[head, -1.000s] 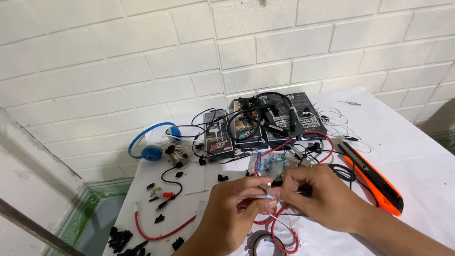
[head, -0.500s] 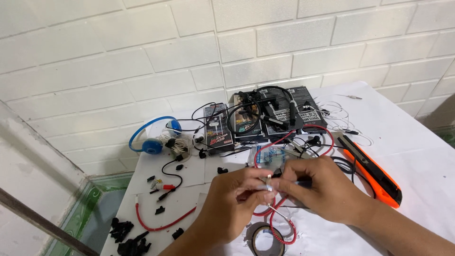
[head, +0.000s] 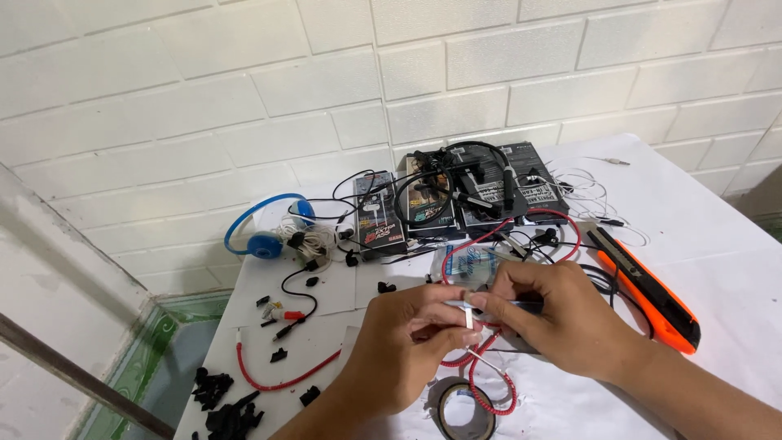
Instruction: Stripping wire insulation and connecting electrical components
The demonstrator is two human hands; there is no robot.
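Both hands meet in the middle of the white table (head: 717, 277). The left hand (head: 403, 346) and the right hand (head: 562, 314) pinch a small white plug (head: 468, 314) between their fingertips. A red wire (head: 481, 367) loops under them. An orange knife (head: 652, 293) lies to the right.

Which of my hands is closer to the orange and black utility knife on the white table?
Right. The right hand is just beside the orange and black utility knife; the left hand lies farther away, beyond the right hand.
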